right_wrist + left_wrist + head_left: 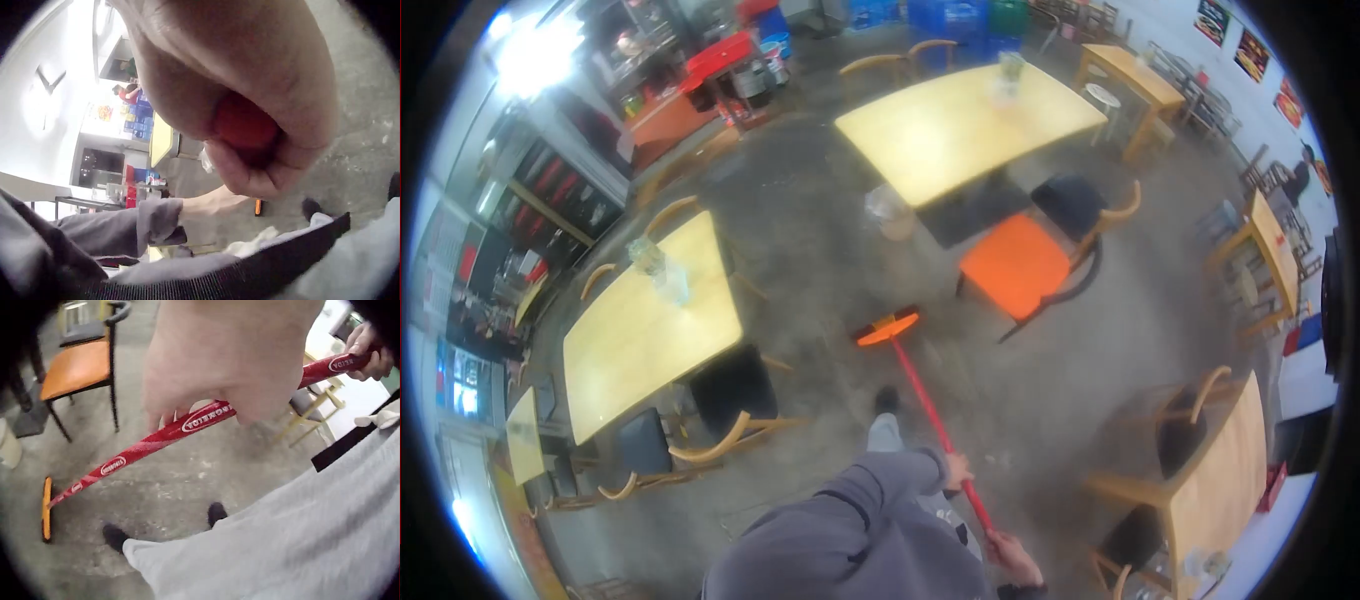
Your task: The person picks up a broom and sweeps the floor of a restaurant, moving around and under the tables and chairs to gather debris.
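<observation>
A red pole [922,392] slants down to an orange broom head [887,327] with dark bristles, which rests on the grey floor. My left hand [958,470] grips the pole partway along; in the left wrist view that hand [228,359] wraps over the red pole [147,447] from above. Near the pole's upper end my right hand [1014,558] holds on. The right wrist view shows the right hand's [250,94] fingers curled round the pole's red end [245,125]. The orange head [47,509] lies ahead of the dark shoes [115,537].
An orange-seated chair [1015,265] stands right of the broom head, beside a yellow-topped table [960,125]. Another yellow table [650,330] with dark chairs is at the left, a wooden table [1220,480] at the right. A pale bin [890,212] stands on the floor ahead.
</observation>
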Action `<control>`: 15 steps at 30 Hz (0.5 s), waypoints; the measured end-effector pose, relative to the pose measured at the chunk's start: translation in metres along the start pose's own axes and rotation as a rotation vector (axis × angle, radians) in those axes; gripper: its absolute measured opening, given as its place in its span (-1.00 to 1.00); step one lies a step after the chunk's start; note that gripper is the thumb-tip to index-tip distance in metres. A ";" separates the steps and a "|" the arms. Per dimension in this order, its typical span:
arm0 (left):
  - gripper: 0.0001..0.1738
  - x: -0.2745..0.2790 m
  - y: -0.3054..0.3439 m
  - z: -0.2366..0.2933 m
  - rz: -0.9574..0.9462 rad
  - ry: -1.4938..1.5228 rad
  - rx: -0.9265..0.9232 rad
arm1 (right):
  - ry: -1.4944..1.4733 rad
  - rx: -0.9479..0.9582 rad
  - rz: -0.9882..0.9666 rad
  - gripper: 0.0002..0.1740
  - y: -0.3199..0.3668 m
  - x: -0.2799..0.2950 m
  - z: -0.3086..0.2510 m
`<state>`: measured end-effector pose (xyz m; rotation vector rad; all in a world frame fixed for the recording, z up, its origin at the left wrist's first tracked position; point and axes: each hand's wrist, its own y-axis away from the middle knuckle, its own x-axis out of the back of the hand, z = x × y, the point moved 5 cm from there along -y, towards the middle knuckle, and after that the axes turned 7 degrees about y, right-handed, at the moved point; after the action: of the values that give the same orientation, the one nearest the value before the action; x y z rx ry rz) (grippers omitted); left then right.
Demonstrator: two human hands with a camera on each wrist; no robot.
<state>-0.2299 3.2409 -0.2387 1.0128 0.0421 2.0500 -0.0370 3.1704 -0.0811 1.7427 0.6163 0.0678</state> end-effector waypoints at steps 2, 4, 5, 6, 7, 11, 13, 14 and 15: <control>-0.60 -0.033 -0.030 0.054 -0.203 0.090 -0.093 | 0.048 0.036 0.038 -0.76 0.058 0.019 0.034; -0.62 -0.062 -0.044 0.109 -0.322 0.121 -0.150 | 0.231 -0.018 0.128 -0.61 0.135 0.019 0.036; -0.64 -0.075 -0.049 0.133 -0.338 0.099 -0.161 | 0.318 -0.041 0.168 -0.50 0.154 0.017 0.037; -0.66 -0.084 -0.052 0.153 -0.353 0.075 -0.174 | 0.293 0.042 0.202 -0.50 0.157 0.026 0.054; -0.68 -0.092 -0.057 0.166 -0.369 0.087 -0.173 | 0.274 0.126 0.238 -0.50 0.160 0.039 0.078; -0.71 -0.094 -0.068 0.182 -0.360 0.136 -0.156 | 0.302 0.172 0.296 -0.56 0.170 0.059 0.086; -0.70 -0.089 -0.069 0.162 -0.372 0.207 -0.090 | 0.382 0.206 0.284 -0.60 0.155 0.065 0.078; -0.70 -0.082 -0.068 0.146 -0.335 0.227 -0.056 | 0.507 0.159 0.248 -0.61 0.141 0.070 0.065; -0.71 -0.055 -0.057 0.128 -0.298 0.244 -0.024 | 0.631 0.115 0.215 -0.63 0.130 0.071 0.051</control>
<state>-0.0884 3.2010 -0.2081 0.6903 0.2791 1.8816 0.0896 3.1385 0.0056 1.8946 0.8937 0.7669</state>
